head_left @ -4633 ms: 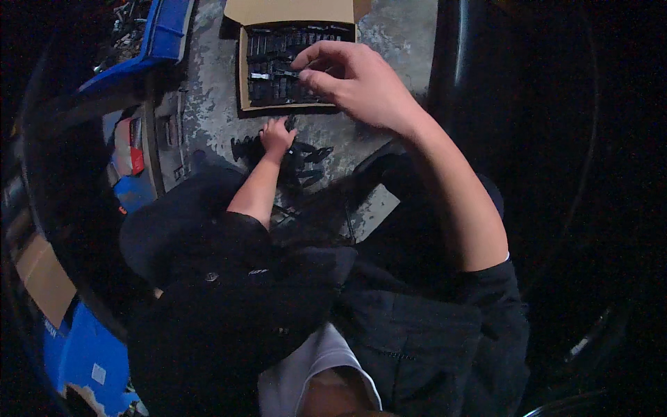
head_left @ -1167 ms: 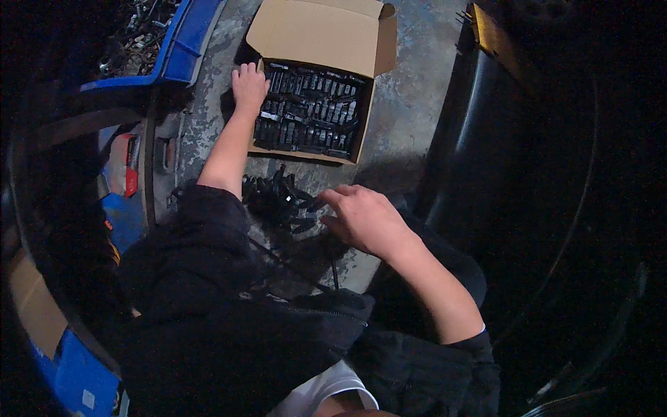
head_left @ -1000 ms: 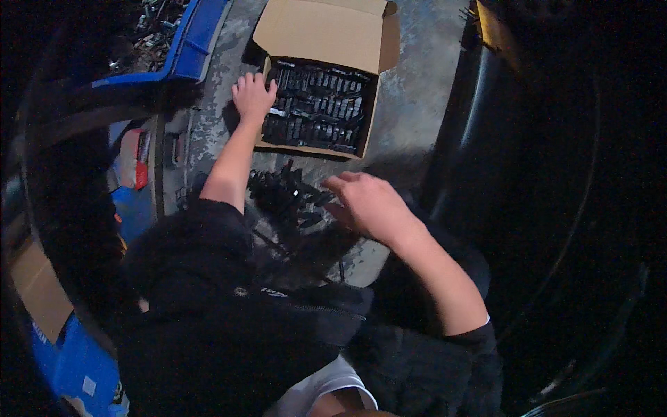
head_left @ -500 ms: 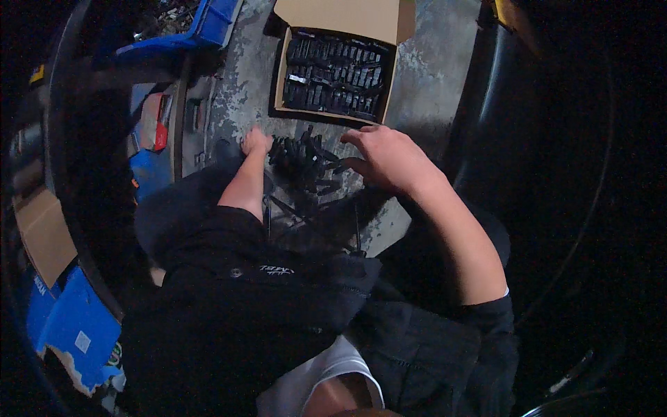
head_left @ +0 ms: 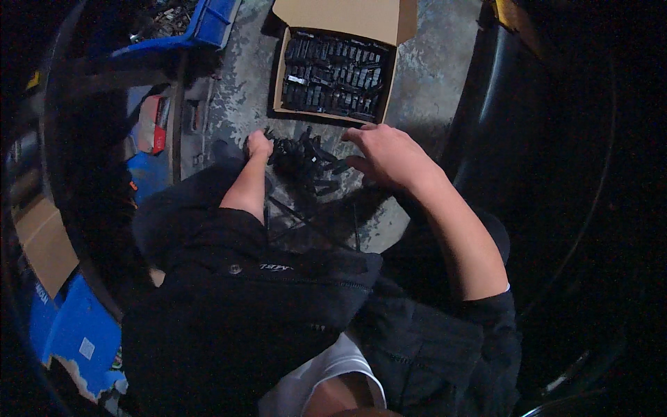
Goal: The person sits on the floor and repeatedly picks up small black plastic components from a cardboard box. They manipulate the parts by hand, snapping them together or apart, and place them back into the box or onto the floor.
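A heap of small black plastic parts [head_left: 300, 158] lies on the grey concrete floor in front of me. My left hand [head_left: 258, 144] rests at the heap's left edge, fingers curled on the parts; what it holds is hidden. My right hand [head_left: 389, 154] reaches in from the right, fingertips pinching a dark part at the heap's right side. Just beyond the heap stands an open cardboard box [head_left: 405, 21], its inside filled with rows of the same black parts [head_left: 333, 75].
A blue bin [head_left: 208, 17] of mixed hardware sits at the upper left. Red and blue items [head_left: 153, 132] lie left of my arm. A large black curved shape [head_left: 549, 139] fills the right side. Cardboard [head_left: 43, 240] and blue packaging [head_left: 76, 340] lie at lower left.
My left hand came back from the cardboard box down to the heap's left edge. My right hand has stayed at the heap's right side, fingers among the parts.
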Demonstrator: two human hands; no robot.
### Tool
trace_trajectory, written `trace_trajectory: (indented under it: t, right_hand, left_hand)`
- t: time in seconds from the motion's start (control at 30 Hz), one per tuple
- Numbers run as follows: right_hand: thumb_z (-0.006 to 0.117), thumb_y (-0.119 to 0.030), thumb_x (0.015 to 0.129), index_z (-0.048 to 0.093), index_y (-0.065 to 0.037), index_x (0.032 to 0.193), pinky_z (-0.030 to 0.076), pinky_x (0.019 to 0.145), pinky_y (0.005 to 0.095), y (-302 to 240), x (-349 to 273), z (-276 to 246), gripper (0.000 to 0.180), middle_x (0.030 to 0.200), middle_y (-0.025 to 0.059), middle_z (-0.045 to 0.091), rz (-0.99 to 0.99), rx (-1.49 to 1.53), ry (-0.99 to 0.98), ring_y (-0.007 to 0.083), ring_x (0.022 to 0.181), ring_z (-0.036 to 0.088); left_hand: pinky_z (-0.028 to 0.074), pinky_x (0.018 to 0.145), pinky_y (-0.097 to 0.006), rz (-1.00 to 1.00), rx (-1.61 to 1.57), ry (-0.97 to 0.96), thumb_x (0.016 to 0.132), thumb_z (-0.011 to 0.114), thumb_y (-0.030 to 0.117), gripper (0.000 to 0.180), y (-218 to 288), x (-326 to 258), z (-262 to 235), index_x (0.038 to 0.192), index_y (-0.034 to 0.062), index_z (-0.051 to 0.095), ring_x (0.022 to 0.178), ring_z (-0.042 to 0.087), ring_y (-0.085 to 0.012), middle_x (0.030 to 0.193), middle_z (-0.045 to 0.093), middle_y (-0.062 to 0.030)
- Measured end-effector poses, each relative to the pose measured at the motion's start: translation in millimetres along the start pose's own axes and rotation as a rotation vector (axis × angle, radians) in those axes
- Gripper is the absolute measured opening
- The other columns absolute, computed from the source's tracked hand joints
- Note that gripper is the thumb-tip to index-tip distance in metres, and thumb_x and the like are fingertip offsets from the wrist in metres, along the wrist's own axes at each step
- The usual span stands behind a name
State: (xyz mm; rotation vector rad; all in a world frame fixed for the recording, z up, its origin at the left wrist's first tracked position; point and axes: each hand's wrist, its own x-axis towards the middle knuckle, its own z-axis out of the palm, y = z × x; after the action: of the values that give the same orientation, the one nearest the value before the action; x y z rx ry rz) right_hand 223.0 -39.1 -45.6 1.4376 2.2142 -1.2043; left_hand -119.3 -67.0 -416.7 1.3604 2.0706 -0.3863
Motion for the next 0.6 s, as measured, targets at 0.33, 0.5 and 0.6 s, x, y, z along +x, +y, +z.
trace_trajectory:
  t: [0.33, 0.5, 0.6]
  right_hand:
    - [0.069, -0.024, 0.086, 0.063, -0.009, 0.120, 0.054, 0.087, 0.0486, 4, 3, 0, 0.038, 0.103, 0.0192, 0.069, 0.001, -0.005, 0.044, 0.0387, 0.099, 0.065]
    - [0.073, -0.021, 0.082, 0.058, -0.009, 0.125, 0.053, 0.086, 0.0486, 11, 1, -1, 0.046, 0.107, 0.0195, 0.067, -0.074, 0.001, 0.305, 0.0410, 0.099, 0.064]
    - [0.079, -0.014, 0.079, 0.055, -0.009, 0.130, 0.055, 0.085, 0.0433, 1, 2, -11, 0.057, 0.120, 0.0176, 0.064, -0.410, 0.172, 0.695, 0.0371, 0.096, 0.067]
  left_hand:
    - [0.052, 0.081, -0.033, 0.694, -0.076, -0.560, 0.079, 0.077, 0.022, 0.039, 115, -75, -141, 0.112, 0.0018, 0.070, 0.088, 0.066, -0.0188, 0.098, 0.072, -0.0087]
    - [0.048, 0.075, -0.024, 0.816, -0.539, -0.588, 0.085, 0.071, 0.013, 0.044, 166, -180, -262, 0.125, -0.0033, 0.063, 0.084, 0.058, -0.0076, 0.094, 0.065, 0.0018]
    - [0.048, 0.076, -0.023, 0.821, -0.645, -0.619, 0.089, 0.067, 0.016, 0.042, 159, -207, -306, 0.128, -0.0005, 0.063, 0.085, 0.058, -0.0069, 0.097, 0.065, 0.0021]
